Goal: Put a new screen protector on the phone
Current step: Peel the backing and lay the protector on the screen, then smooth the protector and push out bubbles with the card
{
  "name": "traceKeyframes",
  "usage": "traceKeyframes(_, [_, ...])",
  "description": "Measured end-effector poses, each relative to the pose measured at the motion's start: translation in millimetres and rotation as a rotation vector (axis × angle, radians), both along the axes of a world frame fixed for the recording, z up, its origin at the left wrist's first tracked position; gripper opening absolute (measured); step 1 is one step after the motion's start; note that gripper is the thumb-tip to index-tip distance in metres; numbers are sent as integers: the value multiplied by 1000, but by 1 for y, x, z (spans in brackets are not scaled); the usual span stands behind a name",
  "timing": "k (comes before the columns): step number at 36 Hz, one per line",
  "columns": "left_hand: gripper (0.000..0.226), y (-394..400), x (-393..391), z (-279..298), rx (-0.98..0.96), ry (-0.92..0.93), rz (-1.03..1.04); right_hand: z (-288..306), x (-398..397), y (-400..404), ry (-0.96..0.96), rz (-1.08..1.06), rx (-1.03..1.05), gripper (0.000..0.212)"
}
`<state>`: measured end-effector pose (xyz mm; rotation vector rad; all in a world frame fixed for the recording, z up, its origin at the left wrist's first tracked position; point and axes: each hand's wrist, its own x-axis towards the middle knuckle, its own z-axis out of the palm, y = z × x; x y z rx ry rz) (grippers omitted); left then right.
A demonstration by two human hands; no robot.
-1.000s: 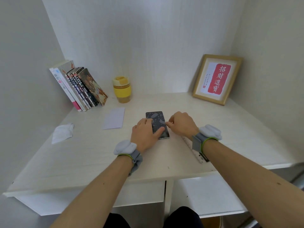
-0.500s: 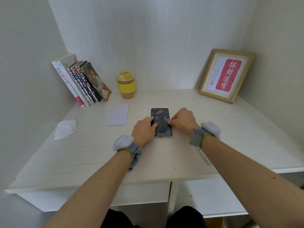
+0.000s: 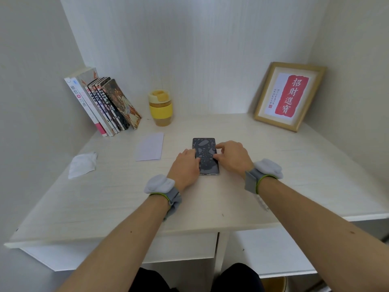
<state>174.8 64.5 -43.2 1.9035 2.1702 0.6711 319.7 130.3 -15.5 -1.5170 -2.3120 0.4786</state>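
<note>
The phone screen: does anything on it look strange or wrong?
Yes. The phone lies flat on the desk between both hands, and its dark screen shows many pale grey blotches of uneven size, which look like air bubbles under the protector.
</note>
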Motion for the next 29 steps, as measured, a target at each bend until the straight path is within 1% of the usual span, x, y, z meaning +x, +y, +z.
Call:
traceKeyframes(2, [25, -2, 3, 1, 7, 58, -7, -4, 0, -1, -74, 23, 57, 29])
traceKeyframes(5, [30, -5, 5, 3, 35, 137, -7, -6, 1, -3, -173, 51, 129, 30])
traceKeyframes(8, [30, -6, 6, 3, 33, 164, -11, -6, 2, -4, -229, 70, 169, 32])
traceKeyframes(12, [28, -5, 4, 7, -1, 99, -24, -3, 4, -4, -216, 58, 159, 34])
traceKeyframes(16, [33, -7, 1, 13, -37, -54, -7, 8, 12, -5, -193, -102, 159, 32])
traceKeyframes(18, [40, -8, 1, 15, -43, -137, 49, 19, 19, -6, -210, -187, 87, 33])
traceKeyframes(19, [42, -9, 1, 15, -41, -160, 74, 26, 23, -8, -246, -192, 26, 35])
traceKeyframes(21, [44, -8, 2, 14, -36, -176, 106, 43, 32, -12, -387, -124, -101, 38])
traceKeyframes(23, [43, -9, 5, 14, -26, -159, 126, 56, 40, -21, -535, -66, -182, 44])
traceKeyframes(25, [40, -11, 9, 14, -16, -121, 131, 61, 43, -28, -625, -42, -229, 44])
traceKeyframes(27, [38, -12, 13, 15, -26, -90, 131, 59, 43, -31, -673, -49, -247, 47])
traceKeyframes(29, [35, -13, 16, 15, -46, -62, 133, 56, 43, -33, -673, -62, -239, 51])
